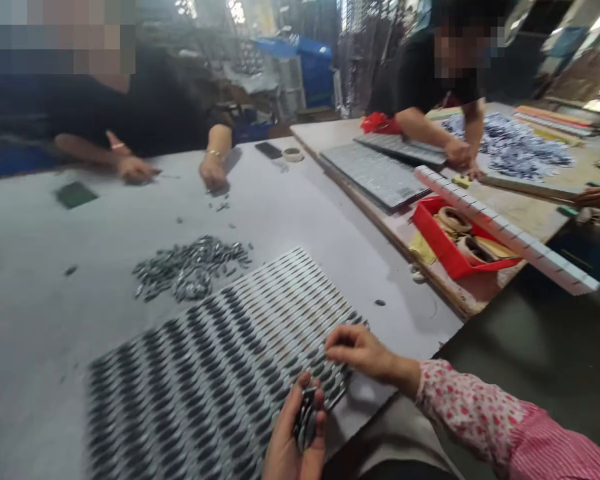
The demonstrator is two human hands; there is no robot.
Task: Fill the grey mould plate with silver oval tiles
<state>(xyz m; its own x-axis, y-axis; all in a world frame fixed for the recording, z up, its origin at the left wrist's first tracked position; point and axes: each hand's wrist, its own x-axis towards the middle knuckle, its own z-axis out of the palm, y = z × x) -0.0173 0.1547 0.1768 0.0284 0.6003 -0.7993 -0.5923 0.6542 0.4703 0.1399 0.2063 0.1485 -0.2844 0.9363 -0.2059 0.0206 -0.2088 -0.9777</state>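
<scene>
A slotted white tray (pixel 293 293) lies on the white table in front of me. Dark, shiny oval pieces (pixel 180 380) fill most of its rows, while the far right part shows bare slots. My left hand (pixel 295 433) is cupped at the tray's near edge, its fingers closed round several such oval pieces (pixel 306 420). Over the right edge of the tray hovers my right hand (pixel 357 350), thumb and fingers pinched together. Whether a piece sits between those fingertips is hidden. Beyond the tray lies a loose pile of oval pieces (pixel 193 263).
Two people work across from me; one person's hands (pixel 213 173) are near small scattered pieces. To the right, a red bin (pixel 450 243) holds tape rolls under a long white bar (pixel 505 227). Grey panels (pixel 373 173), a tape roll (pixel 293 155) and a phone-like dark slab (pixel 269 150) lie farther back.
</scene>
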